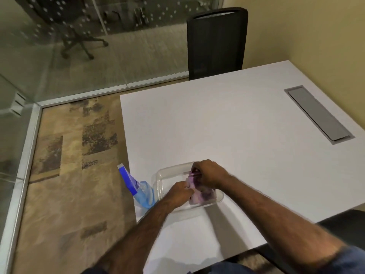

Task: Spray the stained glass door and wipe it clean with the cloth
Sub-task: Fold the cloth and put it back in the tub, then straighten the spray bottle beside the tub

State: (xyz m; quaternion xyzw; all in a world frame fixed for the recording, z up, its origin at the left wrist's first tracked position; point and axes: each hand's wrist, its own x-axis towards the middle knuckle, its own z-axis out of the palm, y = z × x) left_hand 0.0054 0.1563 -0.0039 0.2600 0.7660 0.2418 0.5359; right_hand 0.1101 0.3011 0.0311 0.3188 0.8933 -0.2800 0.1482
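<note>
Right now the fingers [194, 169] of the right hand [209, 175] are curling downward and pinching together on the upper end of a crumpled purple-and-white cloth [199, 191], knuckles facing up and the wrist bending slightly toward the left. The fingers [188, 188] of the left hand [178, 194] are closing in a loose fist on the cloth's near-left edge, thumb side turned toward the other hand. Both hands are sitting close together, the right one a little farther from the body than the left, and the cloth is bunching between them.

The cloth is lying inside a shallow clear plastic rectangular container [160, 176], which is resting on the white square bench [227, 119] near its left edge. Both bare forearms are reaching in from the lower part of the view, the left one crossing the bench's edge at a slant, the right one coming in from the lower right with a blue sleeve showing at its end.

Just beside the container, at the bench's left edge, a translucent blue spray bottle with a dark blue trigger head [139, 189] is standing with its nozzle pointing away to the upper left; nobody is touching it.

Beyond the patterned brown carpet [75, 147], the glass door with its dotted frosting [69, 46] is standing well apart from the hands.
</note>
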